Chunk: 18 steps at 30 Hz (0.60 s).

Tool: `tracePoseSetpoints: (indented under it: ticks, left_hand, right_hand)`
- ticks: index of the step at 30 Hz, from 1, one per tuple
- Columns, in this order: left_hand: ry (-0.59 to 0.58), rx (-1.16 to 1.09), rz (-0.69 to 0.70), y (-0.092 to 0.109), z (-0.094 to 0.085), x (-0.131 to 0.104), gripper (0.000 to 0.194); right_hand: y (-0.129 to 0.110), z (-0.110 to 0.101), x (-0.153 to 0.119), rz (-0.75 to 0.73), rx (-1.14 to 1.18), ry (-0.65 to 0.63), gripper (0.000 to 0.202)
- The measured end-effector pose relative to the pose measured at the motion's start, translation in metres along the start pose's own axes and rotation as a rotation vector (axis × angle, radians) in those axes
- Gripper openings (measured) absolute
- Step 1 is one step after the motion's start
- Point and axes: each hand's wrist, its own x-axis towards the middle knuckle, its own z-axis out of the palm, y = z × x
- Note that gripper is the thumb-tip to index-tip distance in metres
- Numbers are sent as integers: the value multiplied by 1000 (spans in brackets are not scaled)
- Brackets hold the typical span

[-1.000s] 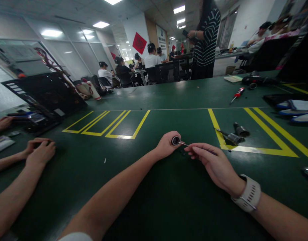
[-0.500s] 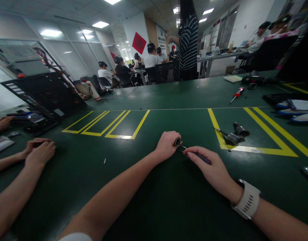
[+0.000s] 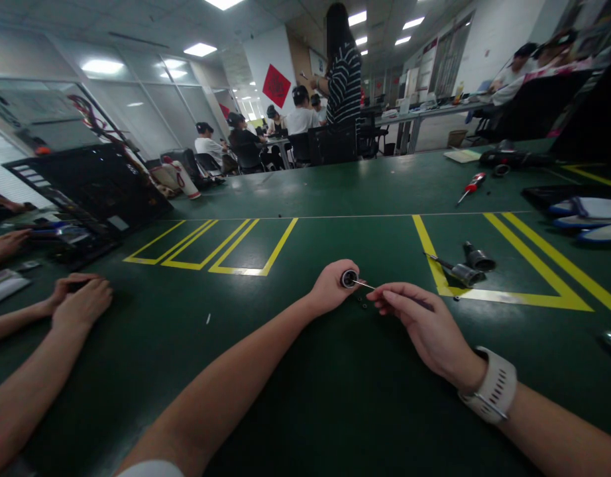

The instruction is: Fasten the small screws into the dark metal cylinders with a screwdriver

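Note:
My left hand (image 3: 330, 286) is wrapped round a small cylindrical metal part whose round, dark-centred open end (image 3: 349, 279) faces my right hand. Between the fingers of my right hand (image 3: 415, 318) is a thin screwdriver, its dark handle (image 3: 425, 305) mostly covered by the hand. Its slim metal shaft (image 3: 364, 285) points left, with the tip at the part's opening; how deep it sits I cannot tell. A few tiny dark pieces (image 3: 364, 306) lie on the green table just below.
Two metal cylinders with shafts (image 3: 467, 273) lie by yellow tape at right. Farther back are a red-and-black screwdriver (image 3: 472, 187), a dark tool (image 3: 514, 158) and white-and-blue gloves (image 3: 594, 211). A co-worker's hands (image 3: 81, 298) rest at left, near a black open-framed unit (image 3: 81, 192).
My left hand has turned the part so its opening faces me more. The right hand has shifted slightly right with the screwdriver. A standing person in the background moved left.

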Motion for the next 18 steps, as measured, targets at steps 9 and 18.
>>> tracePoseSetpoints:
  ticks: [9, 18]
  left_hand:
    - [-57, 304, 44, 4, 0, -2, 12]
    - [-64, 44, 12, 2, -3, -1, 18]
  right_hand:
    - [-2, -1, -5, -62, -317, -16, 18]
    - [1, -6, 2, 42, 114, -36, 11]
